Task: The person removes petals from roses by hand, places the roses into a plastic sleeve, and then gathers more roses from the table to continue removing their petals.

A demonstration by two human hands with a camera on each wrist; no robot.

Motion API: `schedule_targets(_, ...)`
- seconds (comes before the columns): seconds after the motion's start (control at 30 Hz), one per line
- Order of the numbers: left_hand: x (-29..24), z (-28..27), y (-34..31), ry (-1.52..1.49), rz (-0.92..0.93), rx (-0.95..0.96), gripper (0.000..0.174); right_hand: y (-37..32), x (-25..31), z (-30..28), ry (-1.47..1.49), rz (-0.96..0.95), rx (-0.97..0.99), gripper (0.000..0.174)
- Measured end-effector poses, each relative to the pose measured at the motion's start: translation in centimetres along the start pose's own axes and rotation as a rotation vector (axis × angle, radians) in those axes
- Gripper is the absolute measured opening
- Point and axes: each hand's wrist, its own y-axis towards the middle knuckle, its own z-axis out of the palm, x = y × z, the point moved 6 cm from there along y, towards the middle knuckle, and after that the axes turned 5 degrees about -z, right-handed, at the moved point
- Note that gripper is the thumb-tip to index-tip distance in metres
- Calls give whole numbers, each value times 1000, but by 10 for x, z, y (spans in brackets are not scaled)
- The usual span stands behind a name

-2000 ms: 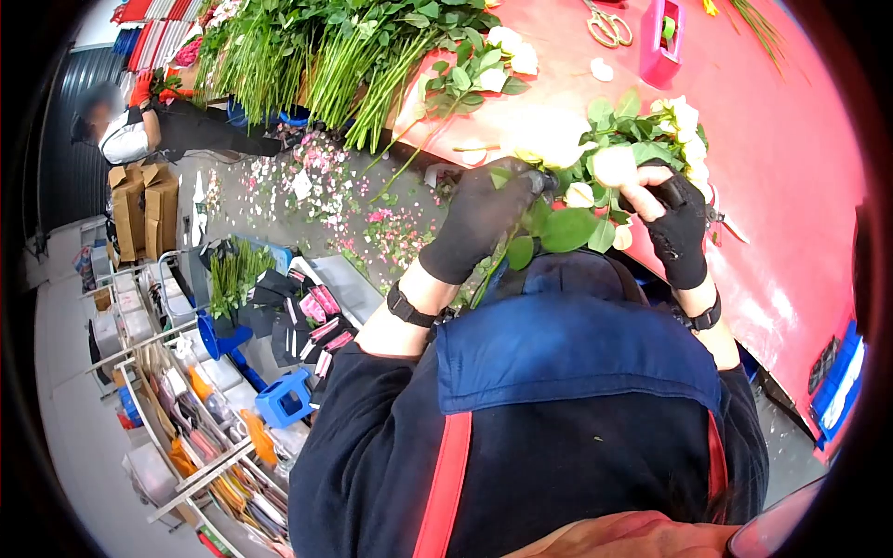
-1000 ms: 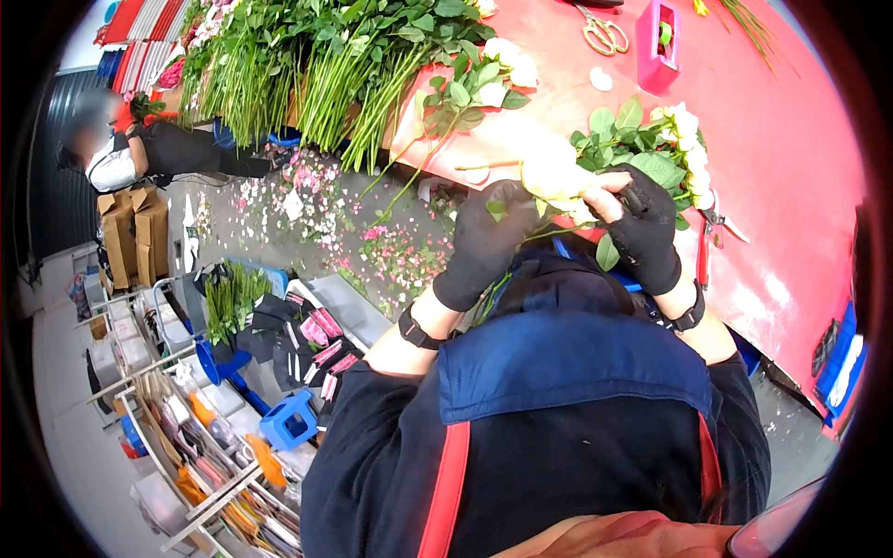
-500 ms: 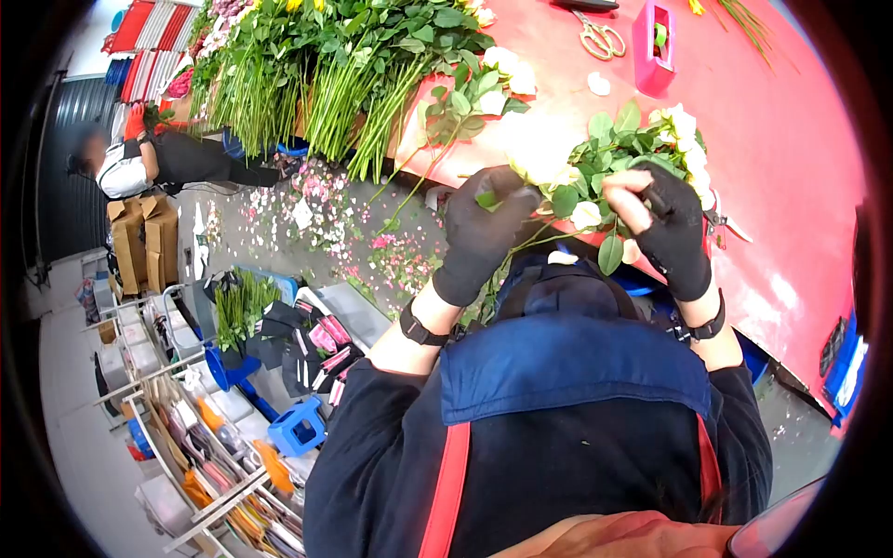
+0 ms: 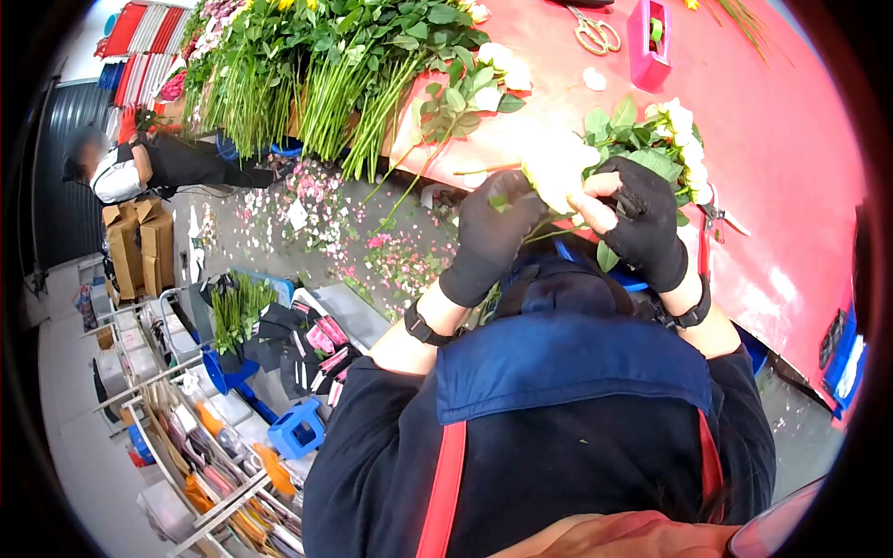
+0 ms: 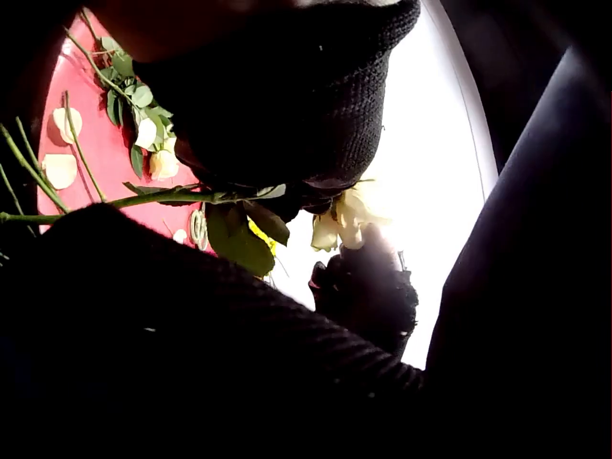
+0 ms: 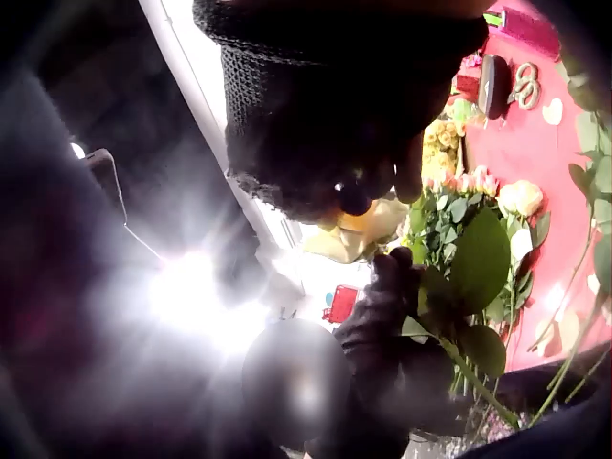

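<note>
In the head view, the gloved left hand (image 4: 496, 225) grips the stem of a white rose (image 4: 556, 169), bloom just above the fingers and washed out by glare. The bare fingertips of the gloved right hand (image 4: 644, 223) pinch the bloom's right side. From the left wrist, the stem (image 5: 143, 198) runs under the left hand (image 5: 277, 105), and the cream bloom (image 5: 346, 222) meets the right hand (image 5: 368, 296). The right wrist view has the right hand (image 6: 325, 124) over the petals (image 6: 359, 234), with the left hand (image 6: 382, 330) below; the exact finger contact is dark.
On the red table (image 4: 744, 177) lie a bunch of white roses (image 4: 684, 139), red-handled pruners (image 4: 707, 232), scissors (image 4: 595, 33) and a pink tape dispenser (image 4: 651, 46). Long green stems (image 4: 326, 102) overhang its left edge. Petals litter the floor; another person (image 4: 121, 167) is far left.
The right hand has moved left from beside the bloom onto its petals. A loose petal and small pale bloom seen below the rose half a second ago are out of sight. The left hand keeps its grip.
</note>
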Motion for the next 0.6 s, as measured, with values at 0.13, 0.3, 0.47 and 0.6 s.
schedule_targets(0.13, -1, 1, 3, 26, -6, 41, 14, -5, 5, -3, -102, -95, -22, 14)
schedule_targets(0.3, 7, 9, 9, -81, -27, 101, 17, -10, 0, -11, -100, -28, -45, 14)
schedule_targets(0.47, 15, 18, 14, -43, -31, 154, 25, -20, -15, -22, -14, 94, -82, 13)
schedule_targets(0.6, 24, 16, 25, -137, -11, 80, 27, -33, -22, -39, 12, 202, -134, 11)
